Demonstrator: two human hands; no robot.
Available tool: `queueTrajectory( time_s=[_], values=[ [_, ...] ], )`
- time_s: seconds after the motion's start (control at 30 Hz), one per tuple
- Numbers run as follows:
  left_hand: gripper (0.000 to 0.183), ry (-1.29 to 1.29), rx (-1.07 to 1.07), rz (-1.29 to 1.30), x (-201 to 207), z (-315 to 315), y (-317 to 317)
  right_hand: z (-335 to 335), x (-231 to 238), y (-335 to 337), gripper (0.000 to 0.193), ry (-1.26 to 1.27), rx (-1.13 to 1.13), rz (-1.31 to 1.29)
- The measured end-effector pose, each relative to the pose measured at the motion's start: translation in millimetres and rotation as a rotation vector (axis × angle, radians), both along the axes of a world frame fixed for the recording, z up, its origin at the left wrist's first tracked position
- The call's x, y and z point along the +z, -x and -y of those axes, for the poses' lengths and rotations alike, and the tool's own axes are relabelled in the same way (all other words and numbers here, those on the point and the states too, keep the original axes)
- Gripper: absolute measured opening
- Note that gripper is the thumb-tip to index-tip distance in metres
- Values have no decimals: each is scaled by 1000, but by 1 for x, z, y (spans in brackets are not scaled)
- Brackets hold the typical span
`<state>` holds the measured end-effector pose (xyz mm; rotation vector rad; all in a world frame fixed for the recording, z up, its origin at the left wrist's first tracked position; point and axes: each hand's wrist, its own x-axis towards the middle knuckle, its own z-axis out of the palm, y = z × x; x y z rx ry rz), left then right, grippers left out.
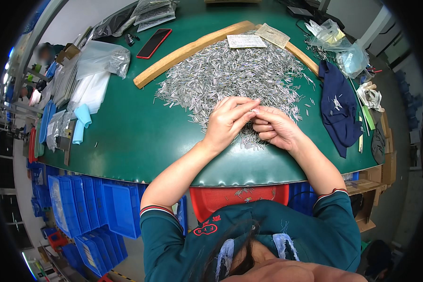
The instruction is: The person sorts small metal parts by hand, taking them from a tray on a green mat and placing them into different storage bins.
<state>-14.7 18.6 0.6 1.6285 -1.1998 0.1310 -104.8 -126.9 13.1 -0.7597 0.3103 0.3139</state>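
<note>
A wide heap of small silvery metal pins (pixel 230 70) lies on the green table (pixel 127 136). Over the heap's near edge, my left hand (pixel 228 120) and my right hand (pixel 276 126) meet at the fingertips. Both hands are closed in a pinch, thumbs and forefingers touching. Whatever sits between the fingertips is too small and too covered to make out. More pins show on the table just below the hands.
Two wooden bars (pixel 192 49) (pixel 301 58) border the heap's far side, with paper cards (pixel 246 41) on it. A phone (pixel 154 43) and plastic bags (pixel 103 58) lie left, dark blue cloth (pixel 338 108) right. Below the edge are a red basket (pixel 211 199) and blue bins (pixel 120 207).
</note>
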Motion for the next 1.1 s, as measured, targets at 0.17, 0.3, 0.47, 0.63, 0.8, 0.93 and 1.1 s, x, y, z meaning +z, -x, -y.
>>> queueTrajectory(
  time_s=[0.17,0.3,0.47,0.63,0.8,0.93,1.1],
  values=[
    [27,-13,1,15,-1,0,0,0,-1,-1,11,-15,-6,-2],
    [27,-15,-14,-1,0,0,0,0,-1,0,11,-17,-18,-9],
    [27,-10,-13,2,-2,0,-1,-1,2,0,11,37,-26,-9],
    [26,-4,-10,-14,-2,0,-1,0,3,0,16,83,-41,18],
    [22,-102,34,158,2,-1,-1,-1,4,1,22,246,-25,86],
    [25,-121,-1,192,0,-2,-3,-3,3,0,22,401,-16,73],
    [47,-139,19,108,3,-3,-2,8,0,-4,25,-85,-138,-57]
  ],
)
